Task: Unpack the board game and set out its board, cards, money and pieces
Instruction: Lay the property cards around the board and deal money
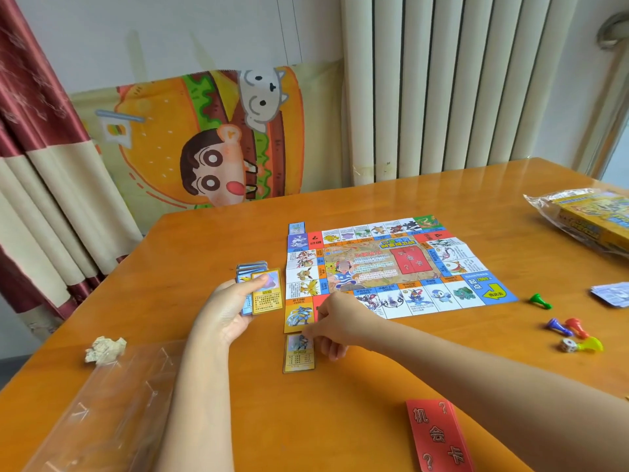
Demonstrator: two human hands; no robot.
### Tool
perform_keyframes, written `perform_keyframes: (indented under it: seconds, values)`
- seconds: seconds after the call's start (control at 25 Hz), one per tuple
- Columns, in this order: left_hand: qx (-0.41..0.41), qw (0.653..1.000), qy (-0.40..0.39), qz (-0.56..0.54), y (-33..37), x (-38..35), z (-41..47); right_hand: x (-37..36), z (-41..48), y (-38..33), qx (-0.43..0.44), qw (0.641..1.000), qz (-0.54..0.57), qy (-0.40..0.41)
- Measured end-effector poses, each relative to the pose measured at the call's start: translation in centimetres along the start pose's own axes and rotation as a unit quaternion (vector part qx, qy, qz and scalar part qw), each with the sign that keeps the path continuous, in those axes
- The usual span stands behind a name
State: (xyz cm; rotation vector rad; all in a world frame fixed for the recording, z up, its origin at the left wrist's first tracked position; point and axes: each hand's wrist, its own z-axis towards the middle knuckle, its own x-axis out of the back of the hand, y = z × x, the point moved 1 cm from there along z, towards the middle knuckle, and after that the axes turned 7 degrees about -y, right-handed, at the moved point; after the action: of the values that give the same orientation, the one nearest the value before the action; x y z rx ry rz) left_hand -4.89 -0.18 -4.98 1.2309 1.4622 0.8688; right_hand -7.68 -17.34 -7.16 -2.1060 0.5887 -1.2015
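Note:
The paper game board lies unfolded on the orange table. My left hand holds a fanned stack of cards, a yellow one on top. My right hand pinches the top edge of a yellow card lying flat just below the board's near-left corner. A blue card sits at the board's far-left corner. The red chance cards lie near me on the right. Green, blue, red and yellow pawns and a die lie to the right.
The game box in its plastic wrap sits at the far right, with a stack of paper money below it. A clear plastic bag and a crumpled paper ball lie at the near left. A radiator stands behind the table.

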Motion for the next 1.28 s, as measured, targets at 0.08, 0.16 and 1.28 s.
perform_keyframes:
  seconds: [0.08, 0.16, 1.28]
  values:
    - [-0.003, 1.0, -0.01, -0.011, 0.2, -0.3, 0.0, 0.7, -0.8, 0.0, 0.029, 0.999, 0.043, 0.005]
    - [-0.006, 1.0, -0.024, -0.015, 0.1, -0.8, -0.1, 1.7, -1.7, 0.0, 0.061, 0.992, 0.108, 0.019]
    - [0.014, 0.991, -0.089, -0.094, 2.9, -7.6, 8.2, 19.0, 3.2, 4.1, 0.069, 0.957, 0.215, 0.184]
